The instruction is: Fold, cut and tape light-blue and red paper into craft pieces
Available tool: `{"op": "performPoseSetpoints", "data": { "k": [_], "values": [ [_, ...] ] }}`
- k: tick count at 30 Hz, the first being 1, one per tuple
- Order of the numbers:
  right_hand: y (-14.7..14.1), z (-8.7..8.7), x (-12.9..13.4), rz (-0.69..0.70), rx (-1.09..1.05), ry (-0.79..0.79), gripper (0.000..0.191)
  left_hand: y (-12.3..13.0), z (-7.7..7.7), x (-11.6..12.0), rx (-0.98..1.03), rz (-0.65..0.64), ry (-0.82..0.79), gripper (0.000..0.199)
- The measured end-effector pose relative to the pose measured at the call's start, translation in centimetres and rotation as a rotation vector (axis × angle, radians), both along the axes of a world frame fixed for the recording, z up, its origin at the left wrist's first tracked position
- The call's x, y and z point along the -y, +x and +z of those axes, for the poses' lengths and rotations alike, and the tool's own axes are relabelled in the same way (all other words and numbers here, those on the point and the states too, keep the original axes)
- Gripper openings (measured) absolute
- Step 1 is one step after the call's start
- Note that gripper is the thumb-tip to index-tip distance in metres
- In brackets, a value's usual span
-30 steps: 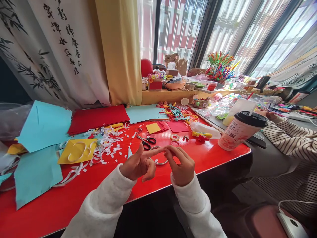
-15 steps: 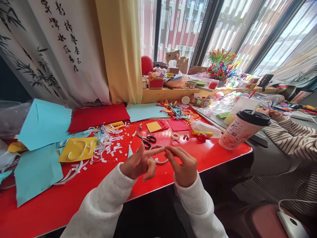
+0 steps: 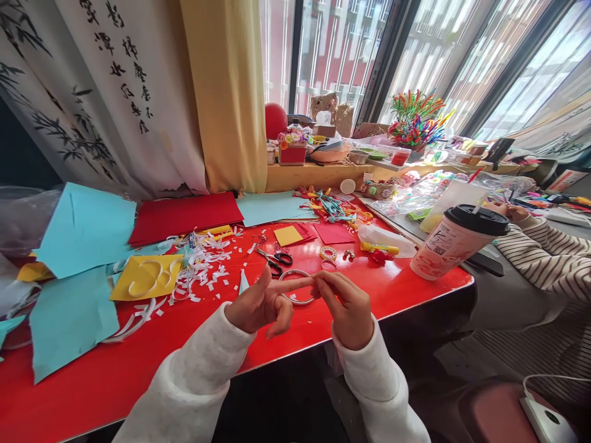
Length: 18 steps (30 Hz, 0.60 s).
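My left hand (image 3: pixel 263 301) is held above the front of the red table, its index finger stretched to the right, thumb raised and the other fingers loosely bent. Thumb and fingers of my right hand (image 3: pixel 346 307) are pinched together at the tip of that index finger. Whatever lies in the pinch is too small to make out. Behind both hands a white ring like a tape roll (image 3: pixel 298 302) rests on the table, partly covered by the left finger. Black-handled scissors (image 3: pixel 279 259) lie just beyond it.
White paper scraps (image 3: pixel 207 264), a yellow sheet (image 3: pixel 133 286) and light blue sheets (image 3: pixel 76 326) spread across the left. At the right edge stands a lidded paper cup (image 3: pixel 455 243). Beyond it sits another person in a striped sleeve (image 3: pixel 535 252).
My right hand has shifted slightly to the right, still pinched at the left index fingertip. The left hand keeps nearly the same pose. The whole view has moved a little.
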State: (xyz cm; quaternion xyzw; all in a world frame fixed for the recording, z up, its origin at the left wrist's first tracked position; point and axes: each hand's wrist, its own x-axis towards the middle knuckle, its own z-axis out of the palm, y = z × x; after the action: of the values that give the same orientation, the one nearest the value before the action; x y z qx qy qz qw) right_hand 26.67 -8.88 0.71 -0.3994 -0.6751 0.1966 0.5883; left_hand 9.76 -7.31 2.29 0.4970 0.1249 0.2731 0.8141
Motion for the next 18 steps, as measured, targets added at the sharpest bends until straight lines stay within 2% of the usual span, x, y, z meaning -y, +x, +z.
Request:
{"op": "performPoseSetpoints", "data": {
  "k": [4, 7, 10, 12, 15, 18],
  "values": [
    [0.5, 0.2, -0.2, -0.067, -0.003, -0.024, 0.013, 0.0, 0.1, 0.1, 0.043, 0.082, 0.007, 0.071],
    [2.0, 0.0, 0.1, -0.200, 0.155, 0.020, 0.017, -0.5, 0.5, 0.3, 0.097, 0.339, 0.036, 0.059],
    [4.1, -1.9, 1.2, -0.201, 0.614, 0.033, 0.022, -1.3, 1.1, 0.5, 0.205, 0.643, 0.089, 0.046],
    [5.3, -4.0, 2.2, -0.264, 0.865, 0.092, 0.031, -1.8, 1.4, 0.6, 0.252, 0.774, 0.106, 0.041],
    [6.3, -6.7, 3.5, -0.355, 1.048, 0.211, 0.043, -2.2, 1.6, 0.9, 0.252, 0.861, 0.107, 0.036],
    [6.8, -7.5, 4.5, -0.319, 1.099, 0.268, 0.047, -2.5, 1.5, 1.2, 0.197, 0.884, 0.126, 0.035]
  ]
}}
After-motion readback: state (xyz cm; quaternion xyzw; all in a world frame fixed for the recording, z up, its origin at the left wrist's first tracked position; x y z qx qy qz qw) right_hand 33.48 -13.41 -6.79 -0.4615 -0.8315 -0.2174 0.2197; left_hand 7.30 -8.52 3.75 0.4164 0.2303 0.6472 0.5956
